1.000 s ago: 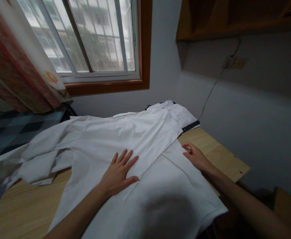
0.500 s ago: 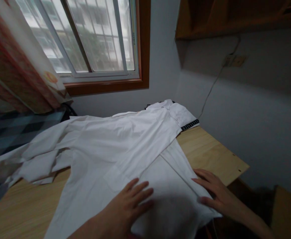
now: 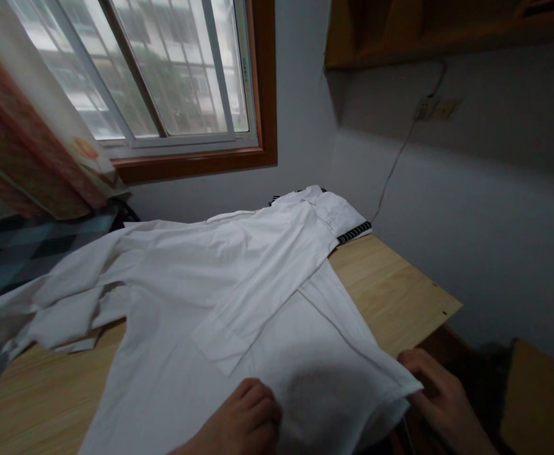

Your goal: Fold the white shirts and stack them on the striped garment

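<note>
A white long-sleeved shirt (image 3: 186,297) lies spread over a light wooden table (image 3: 395,291), its hem toward me. One sleeve is folded diagonally across the body, while the other stretches off to the left. At the near right corner of the hem, my right hand (image 3: 445,395) pinches the cloth between thumb and fingers. My left hand (image 3: 246,417) is closed at the bottom middle, its curled fingers on the shirt near the lower edge; the fingertips are partly hidden.
Under the shirt's far end is white cloth with a black striped trim (image 3: 355,232). A checkered surface (image 3: 30,253) adjoins the table at left, below a curtain (image 3: 25,139). A cable (image 3: 393,167) hangs from a wall socket (image 3: 435,109). A wooden shelf (image 3: 400,54) juts out above.
My left hand, open with fingers spread before, has closed and moved slightly down. My right hand has gone from lying along the shirt's side edge to pinching its lower corner.
</note>
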Motion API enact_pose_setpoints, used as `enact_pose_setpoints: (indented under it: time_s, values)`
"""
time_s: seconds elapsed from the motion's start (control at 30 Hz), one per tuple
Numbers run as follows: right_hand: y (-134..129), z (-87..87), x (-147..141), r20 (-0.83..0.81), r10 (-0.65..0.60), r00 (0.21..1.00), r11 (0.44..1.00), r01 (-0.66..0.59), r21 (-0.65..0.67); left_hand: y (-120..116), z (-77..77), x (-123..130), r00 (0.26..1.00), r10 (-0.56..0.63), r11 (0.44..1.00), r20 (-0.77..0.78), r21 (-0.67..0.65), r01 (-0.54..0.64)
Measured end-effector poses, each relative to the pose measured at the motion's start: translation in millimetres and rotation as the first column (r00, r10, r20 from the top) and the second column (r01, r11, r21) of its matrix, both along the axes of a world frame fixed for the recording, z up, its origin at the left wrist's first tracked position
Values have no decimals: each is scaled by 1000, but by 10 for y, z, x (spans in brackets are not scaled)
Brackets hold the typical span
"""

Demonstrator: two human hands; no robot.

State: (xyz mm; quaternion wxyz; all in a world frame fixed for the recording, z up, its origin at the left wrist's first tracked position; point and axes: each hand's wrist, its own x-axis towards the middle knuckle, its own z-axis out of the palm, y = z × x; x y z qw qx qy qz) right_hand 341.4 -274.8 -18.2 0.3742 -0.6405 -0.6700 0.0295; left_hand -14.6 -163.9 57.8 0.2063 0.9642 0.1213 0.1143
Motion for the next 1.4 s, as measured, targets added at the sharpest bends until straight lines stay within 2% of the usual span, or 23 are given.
enact_pose_setpoints:
  time_s: [0.03,0.1,0.17,0.23,0.3,0.37,0.43,0.5,0.53,0.6,0.67,0.7,0.77,0.87,0.93,1.0,1.1,1.2,1.3,1.4]
  values:
    - [-28,-16,45,33,-79,996,997,78,28,15,-7,-14,1000,6,1000,-5,-30,-6]
    - [-89,-82,218,175,-215,961,968,186,171,54,-37,-58,999,40,995,0,-95,-40]
    - [-129,-176,426,353,-280,893,928,158,337,91,-78,-109,997,82,985,10,-150,-80]
    - [-130,-277,564,461,-233,856,935,68,347,111,-109,-152,993,116,980,0,-165,-114]
    - [-107,-365,590,477,-121,870,966,-8,259,110,-123,-182,991,130,986,-27,-102,-132]
    - [-91,-420,545,437,-37,899,984,-43,172,98,-126,-205,987,145,989,-63,32,-144]
    - [-99,-417,497,350,-7,937,994,-30,101,89,-134,-230,983,147,978,-111,168,-127]
    - [-119,-339,490,209,61,976,996,-45,-77,87,-155,-262,974,134,966,-180,244,-87]
    - [-126,-272,506,128,121,984,977,-95,-192,86,-167,-281,970,122,963,-211,260,-65]
    - [-118,-98,572,-11,232,973,897,-218,-386,81,-167,-323,966,101,961,-238,274,-33]
    - [-59,104,662,-76,309,948,822,-306,-480,74,-104,-361,972,84,963,-219,269,-23]
    - [-1,208,704,-76,330,941,808,-324,-492,75,-43,-375,975,74,967,-208,253,-19]
    - [188,409,742,-31,348,937,816,-319,-483,109,111,-382,982,59,980,-181,196,-23]
    - [685,670,585,91,329,940,887,-275,-370,297,271,-333,983,133,980,-125,166,-111]
    - [1138,783,303,175,287,942,941,-242,-237,505,239,-269,957,267,945,-111,225,-237]
    - [1627,817,-80,257,275,927,959,-244,-145,722,101,-204,907,390,901,-161,270,-339]
    - [2279,698,-660,379,290,879,957,-278,-86,933,-161,-146,837,467,879,-284,252,-405]
    - [2691,428,-1002,477,319,819,948,-279,-154,964,-306,-154,811,471,882,-346,203,-426]
    - [2855,119,-1010,497,376,782,921,-256,-293,915,-303,-198,808,475,880,-348,180,-440]
    - [2881,-106,-829,500,367,785,919,-223,-324,879,-264,-244,809,469,883,-355,159,-442]
